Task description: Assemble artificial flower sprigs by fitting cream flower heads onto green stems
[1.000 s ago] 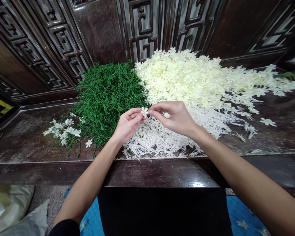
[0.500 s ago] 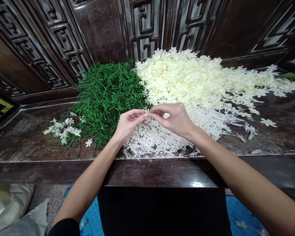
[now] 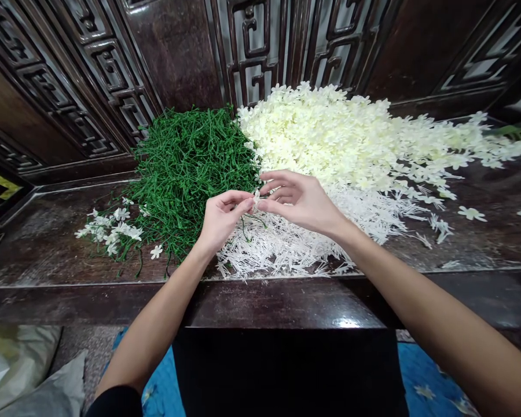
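Above the heap of white plastic pieces, my left hand (image 3: 226, 217) is closed in a pinch on a small white artificial flower (image 3: 256, 197) with a thin green stem (image 3: 246, 229) below it. Its fingertips partly cover the flower. My right hand (image 3: 301, 202) is close by on the right, its thumb tip beside the flower and its fingers spread away from the thumb. Behind my left hand rises a pile of green plastic stems (image 3: 195, 156). Beyond my right hand lies a large pile of cream flower petals (image 3: 325, 139). Thin white branched pieces (image 3: 282, 249) lie under both hands.
A small cluster of white flowers on green stems (image 3: 113, 231) lies at the left of the dark wooden bench (image 3: 39, 231). One loose petal piece (image 3: 472, 213) lies at the right. A carved wooden backrest (image 3: 178, 52) stands behind the piles. Pale bags (image 3: 35, 365) are on the floor.
My right hand's fingers have come off the flower and spread apart, lifting slightly. My left hand keeps its pinch and has shifted a little to the left.
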The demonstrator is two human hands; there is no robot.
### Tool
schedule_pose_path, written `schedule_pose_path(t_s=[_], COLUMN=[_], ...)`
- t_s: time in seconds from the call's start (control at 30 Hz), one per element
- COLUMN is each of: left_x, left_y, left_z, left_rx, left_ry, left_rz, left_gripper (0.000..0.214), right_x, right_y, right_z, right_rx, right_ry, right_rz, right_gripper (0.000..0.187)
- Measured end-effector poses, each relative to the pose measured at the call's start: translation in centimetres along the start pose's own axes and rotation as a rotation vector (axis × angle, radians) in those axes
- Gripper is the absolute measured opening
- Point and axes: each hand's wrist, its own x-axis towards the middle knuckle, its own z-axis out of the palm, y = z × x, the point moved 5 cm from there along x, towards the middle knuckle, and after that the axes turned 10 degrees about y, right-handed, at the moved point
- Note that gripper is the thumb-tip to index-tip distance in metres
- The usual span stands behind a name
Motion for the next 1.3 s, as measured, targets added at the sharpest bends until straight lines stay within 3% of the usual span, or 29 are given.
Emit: schedule_pose_path(t_s=[0.07,0.23,0.47,0.57,0.7,0.83,1.17,1.3], left_x=[0.0,-0.2,-0.4,-0.3,-0.2,-0.3,-0.9,-0.9], left_y=[0.4,1.1,1.4,1.5,1.5,1.5,1.7,1.8], left_z=[0.0,0.3,0.5,0.3,0.2,0.5,1.0,0.7], left_rx=[0.081,0.170,0.189,0.160,0.140,0.139,0.183,0.221], left_ry=[-0.003,-0.018,-0.008,0.008,0.007,-0.024,0.028,0.054], left_rz=[0.055,0.104,0.131,0.123,0.113,0.107,0.130,0.158], left_gripper=[0.018,0.018,0.011,0.011,0.011,0.012,0.013,0.013], right_x=[-0.1,-0.2,-0.2,0.1,0.1,-0.1,-0.4,-0.4], right_y=[0.3,0.6,0.7,0.1,-0.6,-0.5,-0.5,-0.3], right_z=[0.4,1.0,0.6,0.0,-0.4,0.3,0.8,1.0], right_rx=[0.002,0.086,0.142,0.095,-0.005,-0.083,-0.208,-0.222], right_ry=[-0.037,-0.043,-0.052,-0.040,-0.008,-0.016,0.052,0.061], right_rz=[0.050,0.067,0.107,0.032,-0.110,-0.161,-0.379,-0.402], right_gripper=[0.070,0.036,0.039,0.041,0.019,0.011,0.021,0.021])
